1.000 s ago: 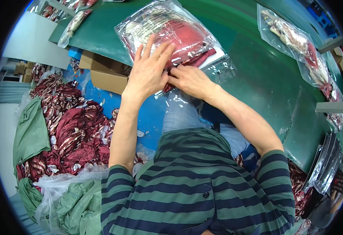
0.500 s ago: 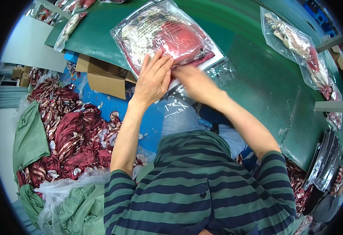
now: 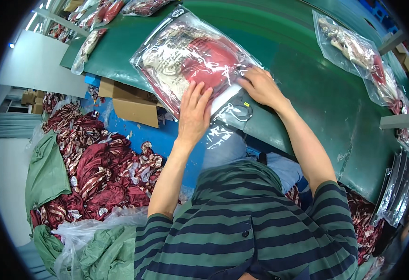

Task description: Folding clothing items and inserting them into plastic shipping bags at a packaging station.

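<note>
A clear plastic bag (image 3: 167,70) lies on the green table, with a folded cream and red cloth item (image 3: 209,58) inside. A white sheet edge (image 3: 225,96) shows at the bag's near right side, where a loose clear flap hangs over the table edge. My left hand (image 3: 195,112) lies on the bag's near edge with its fingers stretched out. At the bag's right edge rests my right hand (image 3: 263,88), fingers apart and slightly bent. Just below it is a dark ring-shaped mark with a yellow spot (image 3: 246,104); whether it is on the flap is unclear.
The green table (image 3: 307,102) carries more bagged cloth (image 3: 349,46) at right and a small bag (image 3: 88,49) at left. Metal brackets (image 3: 400,121) jut in at right. An open cardboard box (image 3: 134,109) and a maroon cloth heap (image 3: 106,172) lie at left.
My right hand has come out from the bag's near edge and moved right, to its right edge. The near edge is smoother, and the left hand has slid slightly right and nearer.
</note>
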Available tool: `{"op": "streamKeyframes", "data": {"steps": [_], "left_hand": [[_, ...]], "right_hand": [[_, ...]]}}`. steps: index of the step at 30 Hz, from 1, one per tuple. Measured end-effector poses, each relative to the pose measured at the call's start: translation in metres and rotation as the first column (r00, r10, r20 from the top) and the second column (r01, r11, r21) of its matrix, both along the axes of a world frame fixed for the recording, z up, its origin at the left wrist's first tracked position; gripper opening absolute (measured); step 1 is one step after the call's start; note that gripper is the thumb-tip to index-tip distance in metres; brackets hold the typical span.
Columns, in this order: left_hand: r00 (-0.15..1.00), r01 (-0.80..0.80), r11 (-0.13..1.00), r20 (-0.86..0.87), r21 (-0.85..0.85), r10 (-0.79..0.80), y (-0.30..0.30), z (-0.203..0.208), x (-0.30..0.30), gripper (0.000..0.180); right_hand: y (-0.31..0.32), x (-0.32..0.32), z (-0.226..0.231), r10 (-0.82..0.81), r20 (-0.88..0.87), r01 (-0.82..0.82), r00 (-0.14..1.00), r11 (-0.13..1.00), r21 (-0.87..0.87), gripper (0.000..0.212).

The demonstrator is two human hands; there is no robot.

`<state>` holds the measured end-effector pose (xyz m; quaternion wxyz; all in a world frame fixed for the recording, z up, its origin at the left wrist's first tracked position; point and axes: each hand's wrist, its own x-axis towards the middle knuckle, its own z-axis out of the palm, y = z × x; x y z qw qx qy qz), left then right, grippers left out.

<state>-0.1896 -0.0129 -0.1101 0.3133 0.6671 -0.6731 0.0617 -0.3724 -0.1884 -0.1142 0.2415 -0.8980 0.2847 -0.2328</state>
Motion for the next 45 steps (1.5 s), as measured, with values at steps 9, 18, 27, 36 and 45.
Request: {"op": "streamKeyframes", "data": {"steps": [9, 18, 27, 36, 45], "left_hand": [[0.889, -0.408, 0.913, 0.240, 0.029, 0.390, 0.013, 0.003, 0.028, 0.067], [0.882, -0.441, 0.894, 0.149, -0.074, 0.447, 0.012, -0.016, 0.029, 0.042], [0.897, -0.383, 0.924, 0.238, -0.002, 0.372, 0.023, -0.017, 0.042, 0.030], [0.994, -0.089, 0.369, 0.058, 0.925, 0.093, -0.024, 0.137, 0.085, 0.019], [0.935, 0.164, 0.951, 0.265, 0.260, -0.234, -0.100, 0.020, -0.011, 0.050]], "right_hand": [[0.014, 0.037, 0.007, -0.394, -0.071, 0.393, 0.916, 0.919, -0.025, 0.020], [0.035, 0.027, -0.010, -0.330, 0.209, 0.336, 0.921, 0.942, 0.010, 0.020], [0.050, 0.030, 0.001, -0.239, 0.087, 0.252, 0.967, 0.943, -0.218, 0.024], [0.031, 0.033, -0.023, -0.205, 0.001, 0.199, 0.979, 0.949, -0.244, 0.022], [0.027, 0.028, -0.021, -0.163, -0.086, 0.163, 0.983, 0.987, -0.011, 0.022]]}}
